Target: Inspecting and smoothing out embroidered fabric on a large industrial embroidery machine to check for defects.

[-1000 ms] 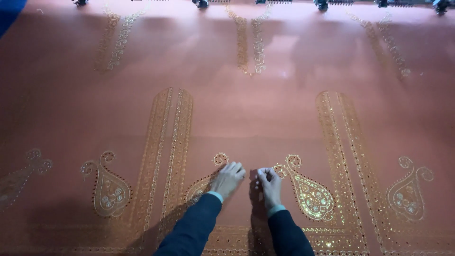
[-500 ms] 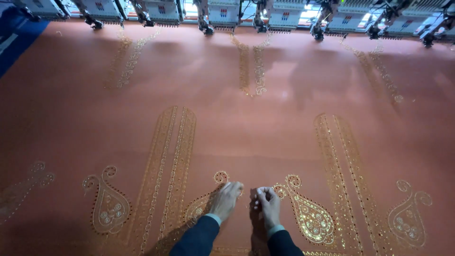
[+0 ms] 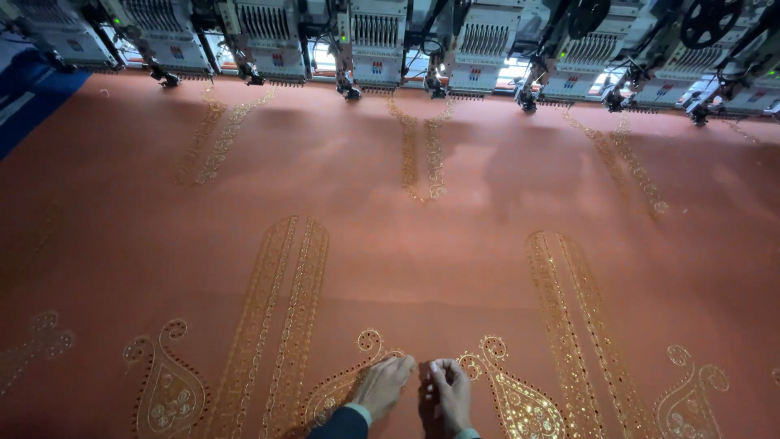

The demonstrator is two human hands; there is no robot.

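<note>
Both hands, left hand (image 3: 387,384) and right hand (image 3: 452,391), still pinch together at the gold paisley embroidery (image 3: 357,378) on rust fabric (image 3: 455,244), while embroidery machine heads (image 3: 374,36) newly appear above.

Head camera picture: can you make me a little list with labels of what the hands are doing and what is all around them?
Left hand: left hand flat on the orange cloth, fingers toward the other hand
Right hand: right hand beside it, fingertips bent and pinched together; whether it holds anything is too small to tell
Between the hands: a small gap over the cloth
Patterns: gold paisley shapes and long gold stripes stitched on the cloth
Far edge: a row of embroidery machine heads
Top left corner: blue surface
</note>
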